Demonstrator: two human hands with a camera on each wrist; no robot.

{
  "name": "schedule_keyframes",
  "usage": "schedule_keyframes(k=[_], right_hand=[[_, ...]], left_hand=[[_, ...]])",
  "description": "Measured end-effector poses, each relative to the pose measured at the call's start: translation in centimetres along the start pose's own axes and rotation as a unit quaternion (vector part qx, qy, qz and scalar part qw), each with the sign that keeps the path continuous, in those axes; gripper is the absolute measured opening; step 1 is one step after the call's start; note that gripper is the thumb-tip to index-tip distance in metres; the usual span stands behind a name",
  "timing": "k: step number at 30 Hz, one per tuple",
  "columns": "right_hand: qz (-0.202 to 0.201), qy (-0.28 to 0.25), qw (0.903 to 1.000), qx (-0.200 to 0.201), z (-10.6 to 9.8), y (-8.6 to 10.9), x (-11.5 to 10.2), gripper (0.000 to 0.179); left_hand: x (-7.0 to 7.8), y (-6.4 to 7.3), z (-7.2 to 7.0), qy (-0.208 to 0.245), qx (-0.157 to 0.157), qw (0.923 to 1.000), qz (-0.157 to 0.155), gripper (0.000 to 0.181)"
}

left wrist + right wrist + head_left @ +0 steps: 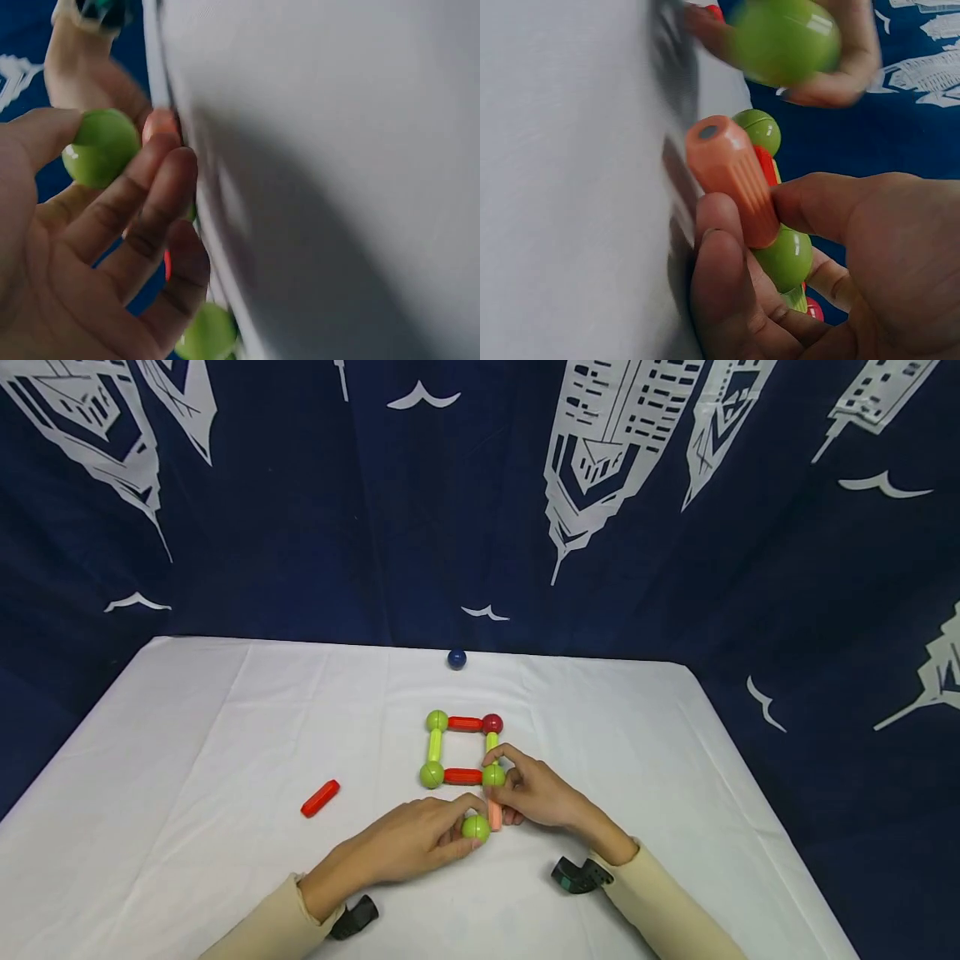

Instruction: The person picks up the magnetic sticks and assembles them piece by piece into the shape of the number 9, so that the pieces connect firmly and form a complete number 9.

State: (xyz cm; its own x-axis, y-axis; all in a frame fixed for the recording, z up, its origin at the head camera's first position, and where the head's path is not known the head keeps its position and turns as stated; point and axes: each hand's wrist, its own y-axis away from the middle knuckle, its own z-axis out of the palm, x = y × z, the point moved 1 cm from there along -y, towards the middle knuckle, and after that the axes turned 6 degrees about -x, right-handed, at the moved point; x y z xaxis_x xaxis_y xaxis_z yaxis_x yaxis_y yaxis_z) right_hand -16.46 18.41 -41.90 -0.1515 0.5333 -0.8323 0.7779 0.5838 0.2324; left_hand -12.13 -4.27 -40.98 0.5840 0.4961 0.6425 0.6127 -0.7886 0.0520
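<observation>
My left hand pinches a green ball between thumb and fingers; the left wrist view shows this ball up close. With thumb and fingers, my right hand grips a salmon-orange magnetic rod. One end of the rod meets the green corner ball; its other end points towards me, apart from the left hand's ball. That corner belongs to a flat square: red rods front and back, yellow-green rods at the sides, two other green balls and a crimson ball.
A loose red rod lies on the white tablecloth left of the square. Near the table's back edge sits a dark blue ball. A navy curtain with white building prints hangs behind the table.
</observation>
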Motion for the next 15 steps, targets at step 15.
schedule_keyframes(k=[15], right_hand=[[0.032, -0.034, 0.9989, 0.002, -0.1, 0.0, 0.3, 0.035]], left_hand=[[1.5, -1.0, 1.7, -0.033, -0.031, 0.9987, -0.022, 0.018]])
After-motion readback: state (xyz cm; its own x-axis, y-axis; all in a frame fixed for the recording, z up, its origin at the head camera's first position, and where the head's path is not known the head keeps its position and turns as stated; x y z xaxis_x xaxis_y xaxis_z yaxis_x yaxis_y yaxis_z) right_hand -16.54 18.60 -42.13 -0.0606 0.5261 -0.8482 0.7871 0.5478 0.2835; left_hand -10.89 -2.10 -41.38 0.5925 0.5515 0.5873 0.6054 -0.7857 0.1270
